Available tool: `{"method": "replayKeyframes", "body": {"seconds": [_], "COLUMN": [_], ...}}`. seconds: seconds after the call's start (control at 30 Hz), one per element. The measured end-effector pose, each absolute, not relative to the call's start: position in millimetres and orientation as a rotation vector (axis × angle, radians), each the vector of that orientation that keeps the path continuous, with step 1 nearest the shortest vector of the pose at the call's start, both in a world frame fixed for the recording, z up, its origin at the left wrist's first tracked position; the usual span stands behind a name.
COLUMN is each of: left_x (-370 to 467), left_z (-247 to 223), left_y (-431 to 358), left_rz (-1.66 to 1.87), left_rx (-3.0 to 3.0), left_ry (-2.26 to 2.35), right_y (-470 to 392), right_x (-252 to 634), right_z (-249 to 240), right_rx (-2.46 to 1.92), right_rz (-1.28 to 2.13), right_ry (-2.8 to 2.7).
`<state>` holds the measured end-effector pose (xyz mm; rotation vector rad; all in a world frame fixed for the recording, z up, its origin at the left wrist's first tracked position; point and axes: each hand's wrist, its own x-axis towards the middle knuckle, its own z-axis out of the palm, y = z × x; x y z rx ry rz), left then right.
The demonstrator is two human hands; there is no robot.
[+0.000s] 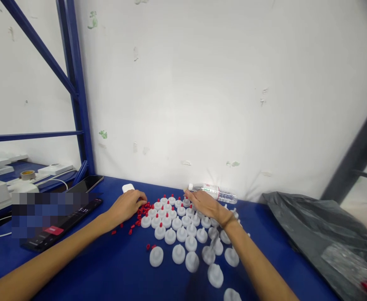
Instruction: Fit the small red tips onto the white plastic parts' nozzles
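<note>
My left hand is at the edge of a loose pile of small red caps, its fingers curled down and its fingertips partly hidden. My right hand reaches over the far side of a group of white nozzle lids. Its thumb and fingers are pinched together at a red tip cap on one of the lids. Lids at the left and back of the group wear red caps on their spouts; those toward the front and right have bare spouts. My right forearm hides some of the lids.
A clear plastic bottle lies against the wall behind my right hand. A white case sits beyond my left hand. At left lie a phone and another dark device. A grey plastic bag covers the right side of the blue table.
</note>
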<state>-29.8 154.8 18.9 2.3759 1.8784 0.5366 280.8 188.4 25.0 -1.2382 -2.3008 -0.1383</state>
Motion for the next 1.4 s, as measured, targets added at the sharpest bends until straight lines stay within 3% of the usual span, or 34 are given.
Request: {"method": "replayKeyframes", "body": {"seconds": [0.6, 0.83, 1.17, 1.4], "left_x": [-14.8, 3.4, 27.9, 32.4], "left_z": [33.5, 37.8, 40.2, 33.3], "left_y": [139.0, 117.3, 91.1, 94.1], "left_rz": [0.840, 1.195, 0.963, 1.043], "left_rx": [2.484, 2.847, 3.219, 2.810], "left_ry": [1.888, 1.364, 1.039, 1.136], "right_y": [149.4, 126.0, 102.6, 100.8], "right_x": [290.6, 260.3, 239.4, 229.7], "right_z": [23.4, 39.5, 39.5, 44.4], "right_rx": [-1.012, -0.777, -0.649, -0.630], "right_rz": [-0.184, -0.380, -0.475, -0.497], "right_ry": [-2.241, -2.464, -2.493, -2.427]}}
